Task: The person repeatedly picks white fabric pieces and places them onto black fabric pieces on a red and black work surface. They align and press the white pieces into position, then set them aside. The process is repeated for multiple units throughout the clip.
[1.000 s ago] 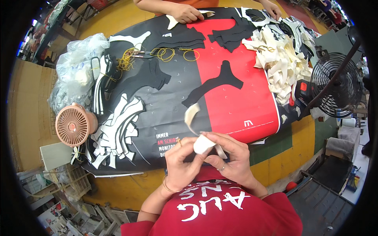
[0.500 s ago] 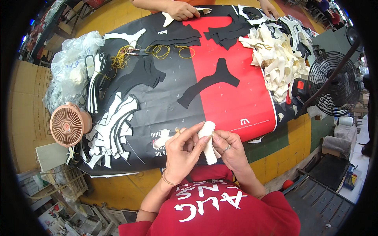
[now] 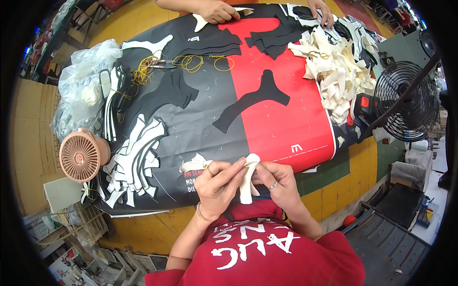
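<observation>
Close to my body, at the table's near edge, a curled cream-white fabric piece hangs between my hands. My left hand pinches its upper edge with thumb and fingers. On the other side my right hand grips the same piece. Some of its surface is hidden behind my fingers. A small white fabric scrap lies on the table just beyond my left hand. Farther out, a black Y-shaped fabric piece rests flat across the boundary of the mat's grey and red halves.
White black-edged strips are heaped at left beside a pink fan. Cream pieces pile up at right, near a black fan. Yellow cord lies at back left. A co-worker's hands are across the table.
The white piece has turned and its top edge now curls over, slightly lower than before. My left fingers have shifted along it. The co-worker's hand at the far right has moved nearer.
</observation>
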{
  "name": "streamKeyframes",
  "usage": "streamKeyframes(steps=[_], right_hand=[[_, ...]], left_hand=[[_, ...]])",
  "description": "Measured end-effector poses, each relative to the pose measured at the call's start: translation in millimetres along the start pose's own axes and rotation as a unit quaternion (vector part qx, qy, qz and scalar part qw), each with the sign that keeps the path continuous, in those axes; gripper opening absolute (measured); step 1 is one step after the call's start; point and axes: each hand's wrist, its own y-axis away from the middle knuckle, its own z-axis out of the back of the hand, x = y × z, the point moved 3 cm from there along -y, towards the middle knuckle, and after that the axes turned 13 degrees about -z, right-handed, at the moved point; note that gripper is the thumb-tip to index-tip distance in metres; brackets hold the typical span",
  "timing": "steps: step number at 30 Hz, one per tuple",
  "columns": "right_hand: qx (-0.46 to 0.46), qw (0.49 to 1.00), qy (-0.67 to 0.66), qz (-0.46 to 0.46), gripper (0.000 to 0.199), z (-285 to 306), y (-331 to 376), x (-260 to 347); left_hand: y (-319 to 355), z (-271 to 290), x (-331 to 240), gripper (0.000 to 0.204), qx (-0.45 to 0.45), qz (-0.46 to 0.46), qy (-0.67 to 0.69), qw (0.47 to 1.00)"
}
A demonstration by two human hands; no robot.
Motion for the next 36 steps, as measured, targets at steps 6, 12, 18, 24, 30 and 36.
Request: streamKeyframes(steps=[6,12,18,24,30,36], right_hand=[[-0.009,0.999,0.030,-0.005,0.029,-1,-2,2],[0.006,1.000,0.020,0.000,0.031,-2,-3,8],[-0.001,1.000,-0.001,0.018,0.031,-3,-3,10],[-0.034,0.994,0.099,0.027,0.028,-2,-5,9],[-0.057,0.990,0.121,0.042,0.027,-1,-6,8],[-0.075,0.956,0.269,0.085,0.021,0,-8,20]], left_hand=[[3,-1,4,0.035,-0.006,-0.001,0.000,1.000],[2,-1,7,0.033,-0.015,0.004,0.023,1.000],[1,1,7,0.032,0.003,0.065,0.058,0.996],[-1,1,9,0.036,0.035,0.054,0.043,0.997],[-1,-1,13,0.036,0.041,0.060,0.039,0.997],[-2,1,8,0.042,0.050,0.095,0.040,0.993]])
